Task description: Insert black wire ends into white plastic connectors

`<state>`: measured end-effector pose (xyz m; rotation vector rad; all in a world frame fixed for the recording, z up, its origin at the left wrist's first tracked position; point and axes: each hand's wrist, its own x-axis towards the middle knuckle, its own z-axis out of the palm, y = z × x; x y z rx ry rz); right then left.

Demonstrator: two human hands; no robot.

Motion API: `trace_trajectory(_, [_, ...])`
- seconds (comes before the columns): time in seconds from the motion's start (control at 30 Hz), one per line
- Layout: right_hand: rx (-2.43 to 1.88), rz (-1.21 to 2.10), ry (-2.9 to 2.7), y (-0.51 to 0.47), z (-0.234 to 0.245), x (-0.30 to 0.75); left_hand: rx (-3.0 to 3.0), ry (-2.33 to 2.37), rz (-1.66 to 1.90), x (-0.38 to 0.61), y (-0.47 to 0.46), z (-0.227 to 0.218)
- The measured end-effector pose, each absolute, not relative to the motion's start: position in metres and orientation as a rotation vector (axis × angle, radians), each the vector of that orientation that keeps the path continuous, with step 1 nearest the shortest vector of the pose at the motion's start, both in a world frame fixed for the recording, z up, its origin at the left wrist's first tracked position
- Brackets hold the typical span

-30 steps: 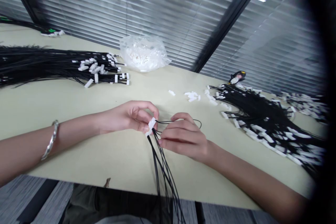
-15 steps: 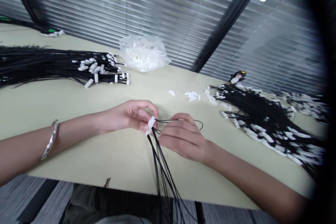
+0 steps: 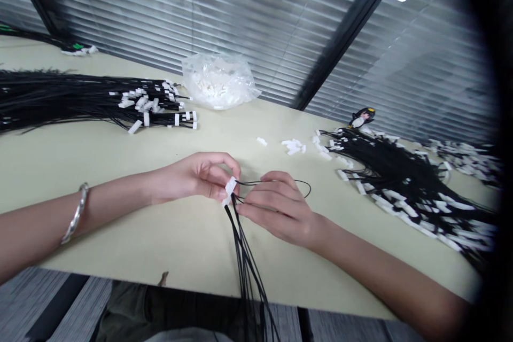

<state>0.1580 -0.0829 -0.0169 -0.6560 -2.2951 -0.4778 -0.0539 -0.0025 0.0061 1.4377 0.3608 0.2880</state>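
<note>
My left hand (image 3: pixel 196 177) pinches a small white plastic connector (image 3: pixel 230 191) between thumb and fingers, just above the pale table (image 3: pixel 120 171). My right hand (image 3: pixel 276 207) is closed right beside it, its fingertips gripping a thin black wire (image 3: pixel 298 183) that loops behind the fingers and runs to the connector. A bunch of several black wires (image 3: pixel 246 262) hangs from the connector down over the table's near edge. A silver bangle (image 3: pixel 75 214) sits on my left wrist.
A long bundle of black wires with white connectors (image 3: pixel 100 102) lies at the left. A clear bag of white parts (image 3: pixel 218 82) stands at the back. Loose white connectors (image 3: pixel 293 146) and another wire pile (image 3: pixel 404 181) lie at the right, by a small penguin figure (image 3: pixel 362 116).
My right hand has edged slightly left toward the connector, and the hanging wires have drawn closer together. My left hand has stayed put.
</note>
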Motion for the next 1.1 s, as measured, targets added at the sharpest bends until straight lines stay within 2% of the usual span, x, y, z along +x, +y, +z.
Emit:
trace_trajectory(0.4, [-0.602,-0.542,-2.318,-0.087,-0.002,0.152,1.436,0.358,0.263,-0.053,-0.003,0.006])
trace_trajectory(0.8, [-0.692,-0.505,-2.211,-0.085,-0.012,0.151,1.425,0.325,0.266,-0.053,-0.003,0.006])
trace_trajectory(0.93, [-0.765,-0.290,-2.129,-0.085,-0.011,0.151,1.436,0.340,0.280,-0.053,-0.003,0.006])
trace_trajectory(1.1, [-1.032,0.232,-1.666,-0.075,-0.014,0.158,1.339,0.413,0.337,-0.053,-0.002,0.006])
